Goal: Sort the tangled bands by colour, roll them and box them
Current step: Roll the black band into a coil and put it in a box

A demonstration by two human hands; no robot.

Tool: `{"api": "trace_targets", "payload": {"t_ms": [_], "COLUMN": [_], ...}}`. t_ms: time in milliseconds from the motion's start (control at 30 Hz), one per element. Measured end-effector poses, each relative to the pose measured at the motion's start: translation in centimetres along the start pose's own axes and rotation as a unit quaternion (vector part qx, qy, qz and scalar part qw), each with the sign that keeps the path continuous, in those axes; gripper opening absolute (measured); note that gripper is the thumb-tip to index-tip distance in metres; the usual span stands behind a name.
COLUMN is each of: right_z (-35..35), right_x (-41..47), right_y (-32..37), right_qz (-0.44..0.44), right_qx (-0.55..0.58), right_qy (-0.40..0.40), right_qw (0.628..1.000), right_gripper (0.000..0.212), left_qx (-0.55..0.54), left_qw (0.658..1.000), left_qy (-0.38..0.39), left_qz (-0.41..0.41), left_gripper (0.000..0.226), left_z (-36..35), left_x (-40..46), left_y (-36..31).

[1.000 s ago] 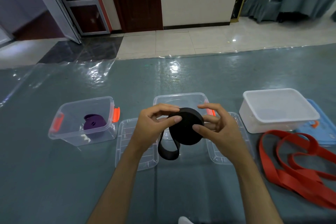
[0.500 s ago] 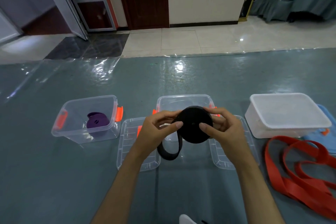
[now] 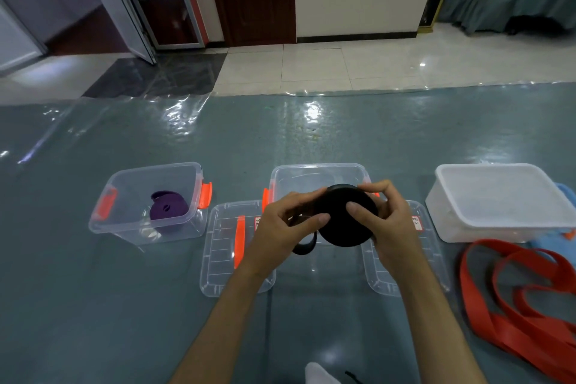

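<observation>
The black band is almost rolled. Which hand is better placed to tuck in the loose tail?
Probably the left hand. The loose tail hangs just below its fingers, on the left side of the black roll. The right hand grips the roll from the right and can steady it.

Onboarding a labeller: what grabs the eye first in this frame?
Centre: the left hand and right hand grip a nearly rolled black band, its short tail hanging, above an open clear plastic box. At the right, a loose red band sprawls on the grey-green floor mat. At the left, a rolled purple band sits in another clear box.
</observation>
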State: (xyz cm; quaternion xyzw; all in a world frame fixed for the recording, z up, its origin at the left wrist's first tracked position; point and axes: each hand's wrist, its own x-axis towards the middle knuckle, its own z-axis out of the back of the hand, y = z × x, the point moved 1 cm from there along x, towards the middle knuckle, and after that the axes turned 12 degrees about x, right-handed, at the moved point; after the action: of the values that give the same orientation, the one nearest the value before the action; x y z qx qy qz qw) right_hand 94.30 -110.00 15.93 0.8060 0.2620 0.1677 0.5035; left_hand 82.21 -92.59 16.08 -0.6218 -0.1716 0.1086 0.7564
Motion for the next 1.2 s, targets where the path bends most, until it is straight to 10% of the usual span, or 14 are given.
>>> {"api": "trace_targets", "payload": {"t_ms": [233,433,1200], "right_z": [0.6,-0.6,2.0], "right_x": [0.5,-1.0,-4.5], "right_y": [1.4,-0.4,-4.1], "right_qz": [-0.021,0.033,-0.021], "right_qx": [-0.120,-0.060,0.045], "right_qy": [0.111,0.010,-0.154], "right_qw": [0.986,0.998,0.987], "right_gripper": [0.056,0.041,0.026], "left_qx": [-0.020,-0.045,-0.127], "left_qw": [0.994,0.983,0.970], "left_qy": [-0.101,-0.171,-0.160], "left_qz": [0.038,0.043,0.135], "left_gripper": [0.041,0.007,0.045], "left_z": [0.3,-1.1,-5.0], "left_x": [-0.5,-1.8,-4.5], "left_y": [0.7,1.3,4.5]}}
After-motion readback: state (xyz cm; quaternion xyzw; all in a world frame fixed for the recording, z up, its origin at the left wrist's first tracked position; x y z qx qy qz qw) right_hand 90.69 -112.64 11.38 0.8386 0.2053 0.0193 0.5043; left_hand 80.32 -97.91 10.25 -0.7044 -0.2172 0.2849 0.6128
